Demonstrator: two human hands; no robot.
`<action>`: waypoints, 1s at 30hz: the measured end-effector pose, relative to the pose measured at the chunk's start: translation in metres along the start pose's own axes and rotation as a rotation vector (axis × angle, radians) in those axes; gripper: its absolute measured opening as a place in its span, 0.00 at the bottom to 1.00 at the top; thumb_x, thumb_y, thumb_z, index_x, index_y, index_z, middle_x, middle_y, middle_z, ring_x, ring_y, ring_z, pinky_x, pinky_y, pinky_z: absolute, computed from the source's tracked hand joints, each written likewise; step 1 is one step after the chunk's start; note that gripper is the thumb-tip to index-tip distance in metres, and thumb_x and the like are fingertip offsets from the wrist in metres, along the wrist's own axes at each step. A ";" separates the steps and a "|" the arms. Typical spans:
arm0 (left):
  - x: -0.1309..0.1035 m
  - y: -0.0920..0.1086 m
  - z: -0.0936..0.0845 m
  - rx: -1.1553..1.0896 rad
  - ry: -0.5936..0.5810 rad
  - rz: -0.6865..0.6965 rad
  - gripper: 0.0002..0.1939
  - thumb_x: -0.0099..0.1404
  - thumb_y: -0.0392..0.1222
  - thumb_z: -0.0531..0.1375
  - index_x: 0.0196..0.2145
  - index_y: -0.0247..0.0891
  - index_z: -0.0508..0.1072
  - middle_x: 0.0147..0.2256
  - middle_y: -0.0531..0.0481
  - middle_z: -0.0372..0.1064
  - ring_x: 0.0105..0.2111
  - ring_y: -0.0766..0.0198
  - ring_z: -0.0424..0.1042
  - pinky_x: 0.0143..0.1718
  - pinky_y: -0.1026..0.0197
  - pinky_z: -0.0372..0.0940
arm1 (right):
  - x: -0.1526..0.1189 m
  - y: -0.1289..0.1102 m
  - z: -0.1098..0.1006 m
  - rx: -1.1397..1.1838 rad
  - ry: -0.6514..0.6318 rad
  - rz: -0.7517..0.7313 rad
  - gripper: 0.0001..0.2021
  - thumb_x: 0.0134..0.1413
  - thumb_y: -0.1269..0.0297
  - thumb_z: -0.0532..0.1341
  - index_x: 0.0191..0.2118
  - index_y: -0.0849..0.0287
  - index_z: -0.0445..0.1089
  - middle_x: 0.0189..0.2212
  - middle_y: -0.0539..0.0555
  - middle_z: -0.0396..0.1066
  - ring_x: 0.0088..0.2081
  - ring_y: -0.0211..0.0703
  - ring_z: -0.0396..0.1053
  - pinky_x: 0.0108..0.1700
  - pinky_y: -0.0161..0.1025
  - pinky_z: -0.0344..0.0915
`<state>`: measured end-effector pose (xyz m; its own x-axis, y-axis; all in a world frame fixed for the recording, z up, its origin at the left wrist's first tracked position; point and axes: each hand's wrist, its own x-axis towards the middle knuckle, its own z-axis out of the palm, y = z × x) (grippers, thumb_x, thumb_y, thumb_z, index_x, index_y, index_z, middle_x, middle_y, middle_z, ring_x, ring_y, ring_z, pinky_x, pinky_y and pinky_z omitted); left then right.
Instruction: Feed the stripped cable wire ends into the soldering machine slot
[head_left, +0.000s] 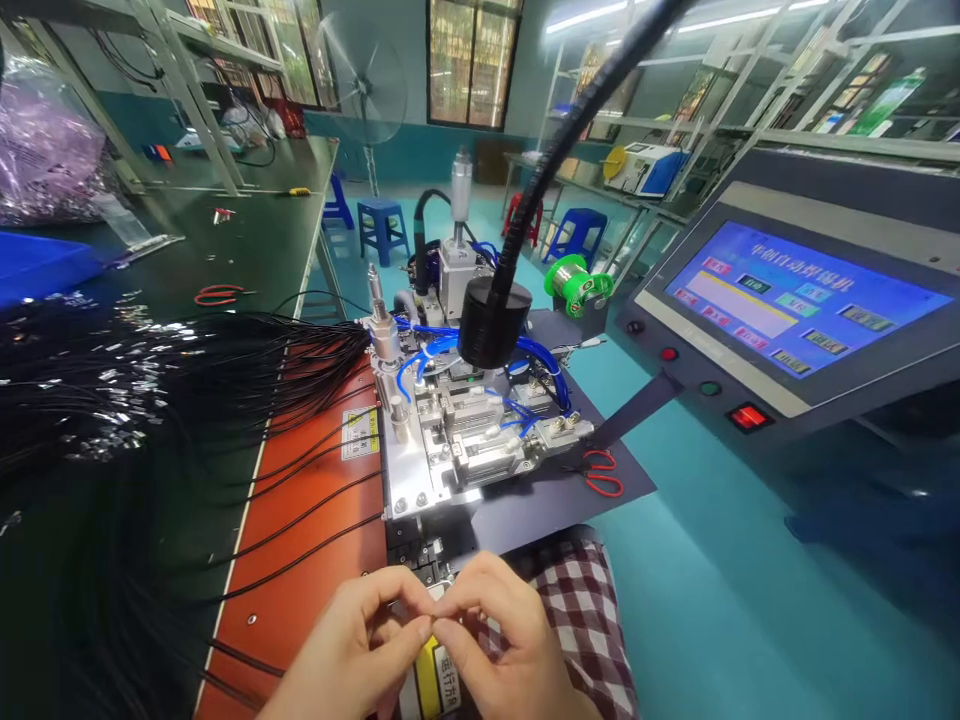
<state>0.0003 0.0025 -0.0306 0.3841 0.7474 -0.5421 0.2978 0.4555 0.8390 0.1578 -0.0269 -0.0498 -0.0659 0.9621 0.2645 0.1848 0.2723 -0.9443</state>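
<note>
My left hand (pixel 365 640) and my right hand (pixel 504 632) meet low in the middle of the head view. Thumb and forefinger of each are pinched together, tip to tip; whatever lies between them is too small to make out. Under the fingers is a yellow and white label (pixel 431 675) on the front of a metal machine (pixel 405 480). Black cables (pixel 307 530) run from the left across an orange-red panel (pixel 300 490) to the machine's edge, with a few near my left wrist.
A touch-screen panel (pixel 802 285) stands at right on an arm. A black flexible tube (pixel 525 215) hangs over the machine. Red-handled scissors (pixel 604 474) lie on the dark plate; another red-handled tool (pixel 219 295) rests on the left table. A green spool (pixel 576 285) sits behind.
</note>
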 end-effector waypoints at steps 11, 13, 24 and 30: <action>-0.006 0.013 -0.003 -0.066 -0.028 -0.016 0.13 0.57 0.49 0.61 0.28 0.36 0.66 0.10 0.63 0.53 0.11 0.75 0.50 0.14 0.71 0.46 | 0.005 0.001 -0.009 0.395 -0.048 0.450 0.03 0.52 0.67 0.61 0.31 0.60 0.69 0.23 0.47 0.63 0.23 0.34 0.57 0.26 0.32 0.56; -0.007 0.014 -0.003 -0.084 -0.051 -0.014 0.12 0.58 0.47 0.60 0.29 0.35 0.67 0.11 0.63 0.51 0.12 0.75 0.49 0.15 0.70 0.46 | 0.005 0.003 -0.008 0.473 -0.080 0.486 0.04 0.51 0.66 0.62 0.30 0.61 0.69 0.22 0.46 0.62 0.22 0.32 0.56 0.25 0.31 0.55; -0.010 0.019 -0.002 0.031 -0.033 0.036 0.08 0.58 0.42 0.59 0.31 0.34 0.71 0.14 0.63 0.51 0.15 0.74 0.50 0.17 0.69 0.46 | 0.005 0.006 -0.011 0.599 -0.138 0.516 0.06 0.50 0.63 0.65 0.29 0.60 0.70 0.20 0.44 0.61 0.21 0.30 0.54 0.23 0.29 0.52; -0.011 0.015 -0.001 0.137 -0.004 0.077 0.09 0.59 0.42 0.59 0.32 0.33 0.72 0.17 0.60 0.52 0.18 0.72 0.50 0.19 0.67 0.46 | 0.007 0.003 -0.016 0.481 -0.180 0.537 0.06 0.50 0.64 0.65 0.28 0.62 0.70 0.23 0.47 0.65 0.24 0.32 0.57 0.26 0.31 0.54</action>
<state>0.0000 0.0014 -0.0123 0.4141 0.7752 -0.4770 0.3839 0.3264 0.8638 0.1736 -0.0193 -0.0473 -0.2545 0.9329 -0.2547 -0.2108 -0.3106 -0.9269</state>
